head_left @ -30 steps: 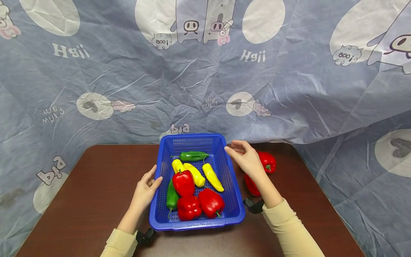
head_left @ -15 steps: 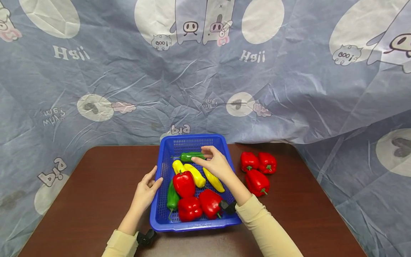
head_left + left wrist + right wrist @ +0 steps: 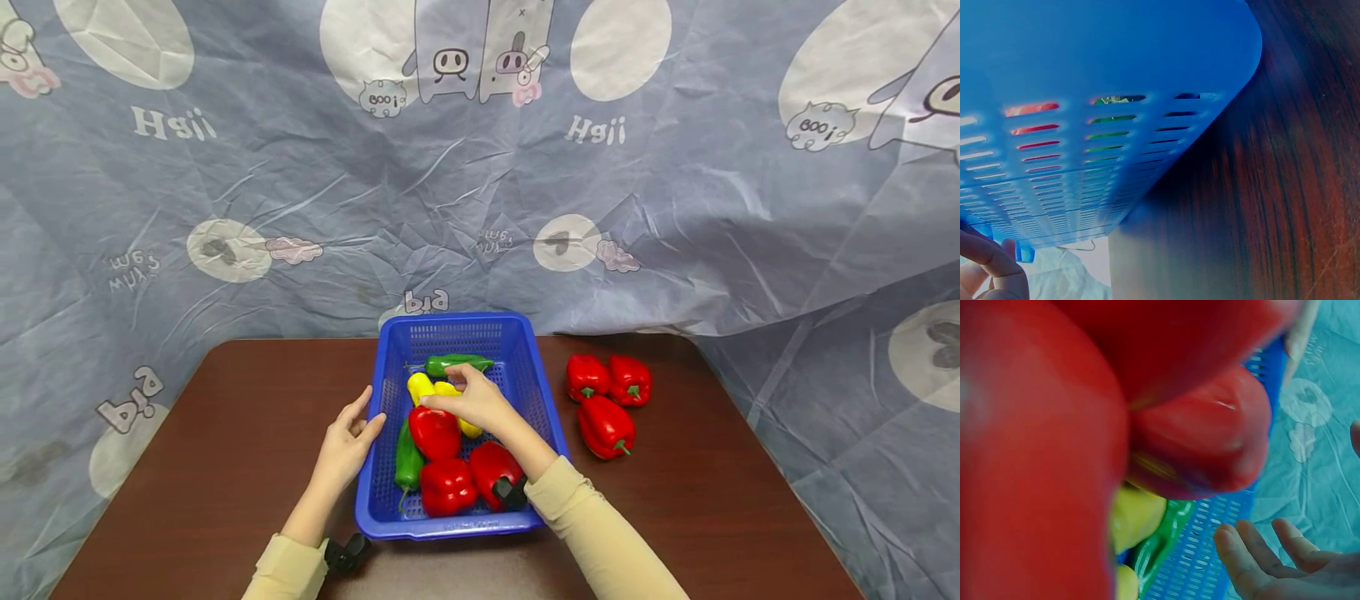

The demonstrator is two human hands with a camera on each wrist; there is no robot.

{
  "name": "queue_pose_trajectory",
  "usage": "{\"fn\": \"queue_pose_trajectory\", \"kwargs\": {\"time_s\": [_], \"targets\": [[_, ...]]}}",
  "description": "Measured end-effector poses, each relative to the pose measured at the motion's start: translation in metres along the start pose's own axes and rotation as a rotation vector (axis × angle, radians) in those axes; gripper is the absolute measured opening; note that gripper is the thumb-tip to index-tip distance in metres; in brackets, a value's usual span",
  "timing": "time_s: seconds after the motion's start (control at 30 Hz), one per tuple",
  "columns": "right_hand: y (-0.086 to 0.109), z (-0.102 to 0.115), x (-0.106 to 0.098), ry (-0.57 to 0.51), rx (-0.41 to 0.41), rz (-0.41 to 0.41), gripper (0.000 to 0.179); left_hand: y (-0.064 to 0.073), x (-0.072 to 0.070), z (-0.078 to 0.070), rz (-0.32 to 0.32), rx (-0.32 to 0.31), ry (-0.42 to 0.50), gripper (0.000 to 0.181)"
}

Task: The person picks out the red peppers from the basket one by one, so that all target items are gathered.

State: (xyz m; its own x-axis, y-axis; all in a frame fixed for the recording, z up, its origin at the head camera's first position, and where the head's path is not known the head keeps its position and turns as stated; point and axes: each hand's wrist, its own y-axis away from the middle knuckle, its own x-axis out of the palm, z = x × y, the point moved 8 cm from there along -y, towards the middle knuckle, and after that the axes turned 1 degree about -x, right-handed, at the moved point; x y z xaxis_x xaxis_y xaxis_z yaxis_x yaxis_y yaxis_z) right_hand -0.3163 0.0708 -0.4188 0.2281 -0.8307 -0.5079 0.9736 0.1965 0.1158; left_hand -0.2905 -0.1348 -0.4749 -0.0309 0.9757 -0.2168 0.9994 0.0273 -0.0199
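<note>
A blue plastic basket (image 3: 551, 417) holds red bell peppers, yellow peppers and green chili peppers. My left hand (image 3: 341, 446) holds the basket's left rim, thumb over the edge and fingers outside; in the left wrist view its bent fingers (image 3: 997, 265) show at the lower left. Above the basket's middle is my right hand (image 3: 472, 404), its thumb close over the upper red bell pepper (image 3: 435, 433). In the right wrist view its fingers (image 3: 1241, 556) are spread, with nothing between them. A yellow pepper (image 3: 420, 387) and a green chili pepper (image 3: 457, 363) lie beyond; another yellow pepper is hidden.
Red bell peppers (image 3: 607, 427) lie grouped on the brown table (image 3: 712, 500), right of the basket. Two more red bell peppers (image 3: 447, 487) fill the basket's near end, beside a green chili pepper (image 3: 408, 454). A printed cloth (image 3: 405, 192) hangs behind the table.
My right hand has moved left from beside the red bell peppers on the table, across the basket's right side, to the upper red bell pepper inside. My left hand stays at the rim.
</note>
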Motion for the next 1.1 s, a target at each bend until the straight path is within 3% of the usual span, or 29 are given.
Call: {"fn": "queue_pose_trajectory", "kwargs": {"time_s": [0.27, 0.7, 1.1], "targets": [[-0.002, -0.005, 0.014, 0.088, 0.028, 0.071, 0.081, 0.001, 0.0, -0.001, 0.003, -0.01, 0.016, 0.059], [-0.007, -0.018, 0.032, 0.111, 0.089, 0.15, 0.086, 0.002, -0.001, -0.001, -0.001, 0.003, -0.009, 0.06], [-0.008, -0.024, 0.031, 0.171, 0.132, 0.141, 0.081, 0.002, -0.001, -0.003, -0.011, 0.012, 0.001, 0.06]]}}
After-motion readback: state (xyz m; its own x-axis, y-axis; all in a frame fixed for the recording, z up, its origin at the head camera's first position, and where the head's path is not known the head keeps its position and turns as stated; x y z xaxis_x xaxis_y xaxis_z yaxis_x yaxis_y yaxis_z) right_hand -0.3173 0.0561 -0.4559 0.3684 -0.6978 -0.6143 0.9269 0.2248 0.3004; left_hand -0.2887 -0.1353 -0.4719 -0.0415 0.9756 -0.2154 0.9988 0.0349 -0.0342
